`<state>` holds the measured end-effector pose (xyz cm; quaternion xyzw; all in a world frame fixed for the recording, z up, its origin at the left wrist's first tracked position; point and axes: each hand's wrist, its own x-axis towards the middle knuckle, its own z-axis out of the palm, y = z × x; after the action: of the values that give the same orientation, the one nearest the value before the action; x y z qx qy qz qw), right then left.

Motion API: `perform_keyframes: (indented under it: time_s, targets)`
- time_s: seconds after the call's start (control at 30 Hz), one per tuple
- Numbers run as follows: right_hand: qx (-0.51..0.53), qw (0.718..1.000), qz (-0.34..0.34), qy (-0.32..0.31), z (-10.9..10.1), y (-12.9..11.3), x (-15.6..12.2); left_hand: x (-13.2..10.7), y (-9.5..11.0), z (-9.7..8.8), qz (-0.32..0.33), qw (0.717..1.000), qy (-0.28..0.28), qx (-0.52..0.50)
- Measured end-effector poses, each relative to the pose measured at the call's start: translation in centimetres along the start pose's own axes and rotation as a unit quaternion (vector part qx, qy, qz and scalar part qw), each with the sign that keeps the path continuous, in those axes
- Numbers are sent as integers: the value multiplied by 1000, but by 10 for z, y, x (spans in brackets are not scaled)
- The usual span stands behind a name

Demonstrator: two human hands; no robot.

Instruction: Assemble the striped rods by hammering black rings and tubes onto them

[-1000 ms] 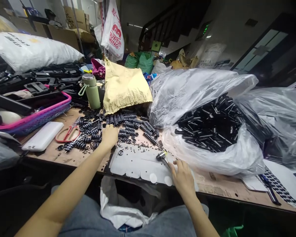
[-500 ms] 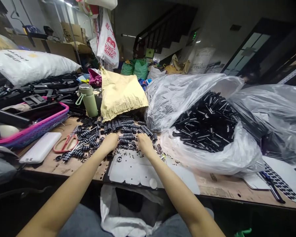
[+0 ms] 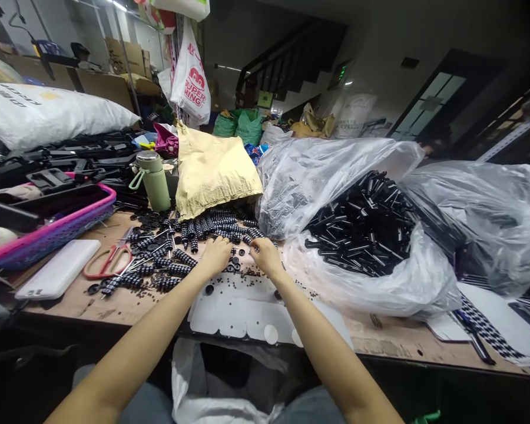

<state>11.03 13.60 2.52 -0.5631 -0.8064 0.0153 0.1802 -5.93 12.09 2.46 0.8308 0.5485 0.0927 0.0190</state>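
My left hand [image 3: 217,254] reaches over the front of a pile of black rollers with pale bands [image 3: 198,227], its fingers bent and closed. Their tips are partly hidden, so what they hold does not show. A short gap away, my right hand [image 3: 267,257] has its fingers curled to the thumb at the right end of the pile. Anything in that pinch is too small to make out. Small black rings [image 3: 235,260] lie between the hands. Below them a white sheet [image 3: 247,306] carries scattered tiny dark pieces.
Red-handled scissors [image 3: 108,262], a white case-like block [image 3: 58,269] and a pink-rimmed basket [image 3: 70,215] are to the left. Behind stand a green flask [image 3: 153,182] and a yellow sack [image 3: 216,171]. On the right, a clear plastic bag [image 3: 291,182] spills black rods [image 3: 362,224].
My left hand has moved right, closer to my right hand. The banded roller that lay between both hands no longer shows there. The view has shifted slightly.
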Motion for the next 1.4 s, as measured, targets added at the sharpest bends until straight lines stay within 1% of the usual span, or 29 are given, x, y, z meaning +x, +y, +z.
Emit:
perform_keyframes:
  time_s: [0.1,0.2,0.3,0.4,0.47,0.57,0.67,0.7,0.73,0.77,0.8,0.83,0.87,0.9,0.93,0.97,1.0,1.07,1.1,1.13,1.2,1.23,1.3,1.33,1.4]
  targets:
    - [-28,993,100,49,-16,32,-10,13,0,10,-14,1000,-15,-7]
    - [-50,978,183,88,-35,73,-16,22,-4,13,-20,999,-32,-17]
    - [-41,969,222,97,-49,108,-21,27,-7,12,-23,998,-52,-29]
    - [10,970,227,88,-54,126,-26,30,-9,11,-29,996,-67,-47]
    - [56,968,223,99,-54,128,-30,31,-11,12,-33,995,-69,-66]
    - [140,957,209,143,-58,117,-38,29,-13,10,-37,993,-51,-102]
    - [244,930,202,188,-62,96,-48,21,-9,4,-36,990,0,-139]
    - [281,918,201,194,-62,86,-52,17,-4,1,-38,987,22,-157]
    - [317,907,200,192,-60,76,-57,11,3,-3,-44,979,44,-195]
    - [351,896,199,184,-58,64,-62,5,12,-7,-51,962,60,-260]
    - [382,887,197,171,-54,53,-67,-2,22,-10,-59,934,63,-346]
    - [408,878,194,156,-50,41,-72,-10,33,-14,-67,890,49,-448]
    - [430,871,191,140,-46,29,-77,-17,45,-17,-70,838,19,-541]
    - [448,864,192,127,-43,18,-82,-25,56,-19,-73,789,-22,-610]
    - [464,858,189,114,-42,8,-87,-33,65,-21,-83,750,-51,-654]
    - [470,859,176,102,-43,-1,-92,-39,73,-22,-100,718,-70,-685]
    - [462,869,151,87,-46,-9,-96,-45,78,-22,-122,694,-75,-705]
    - [401,913,65,43,-55,-19,-104,-54,83,-19,-161,663,-60,-728]
    - [356,934,12,12,-60,-22,-107,-57,83,-18,-170,655,-52,-735]
    - [309,950,-39,-20,-65,-24,-109,-60,83,-16,-170,649,-48,-740]
    - [244,961,-107,-68,-70,-25,-111,-63,81,-13,-155,641,-50,-750]
    - [228,962,-127,-79,-70,-25,-112,-64,80,-12,-150,638,-55,-753]
    - [213,965,-136,-73,-68,-23,-113,-66,79,-11,-154,632,-65,-757]
    - [211,967,-129,-63,-66,-23,-114,-67,80,-12,-161,622,-67,-763]
    - [216,970,-105,-43,-62,-24,-117,-69,81,-14,-172,592,-61,-785]
